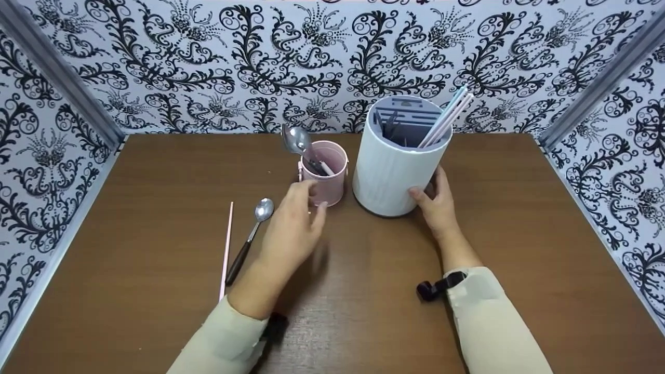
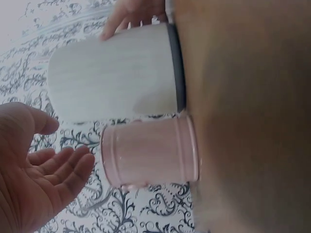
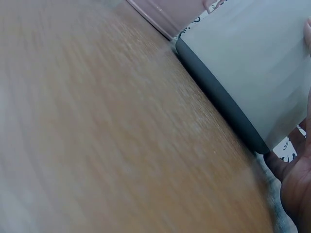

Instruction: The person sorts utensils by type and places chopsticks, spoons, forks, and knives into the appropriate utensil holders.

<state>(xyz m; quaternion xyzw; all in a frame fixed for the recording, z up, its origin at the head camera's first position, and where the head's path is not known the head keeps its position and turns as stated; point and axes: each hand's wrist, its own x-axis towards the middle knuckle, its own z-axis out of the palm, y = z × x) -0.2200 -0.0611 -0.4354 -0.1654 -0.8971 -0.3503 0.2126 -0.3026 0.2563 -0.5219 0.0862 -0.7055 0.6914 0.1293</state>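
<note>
My left hand (image 1: 291, 226) hovers in front of a pink cup (image 1: 335, 193), its fingers loosely bent with nothing between them. In the left wrist view a gap separates the fingertips from the cup (image 2: 148, 151). Metal spoons (image 1: 297, 139) lean out of this cup, among other handles. To its right stands a white cylindrical utensil holder (image 1: 387, 179) with a grey slotted top. My right hand (image 1: 439, 208) holds its lower right side, thumb in front and the other fingers partly hidden behind. Pink and blue chopsticks (image 1: 447, 119) tilt out of the holder, beside dark utensils.
A spoon with a dark handle (image 1: 240, 262) lies on the brown table (image 1: 130, 234), left of my left forearm. Next to it lies a pink chopstick (image 1: 227, 244), its near end by the sleeve. Patterned panels (image 1: 311, 62) enclose the back and sides.
</note>
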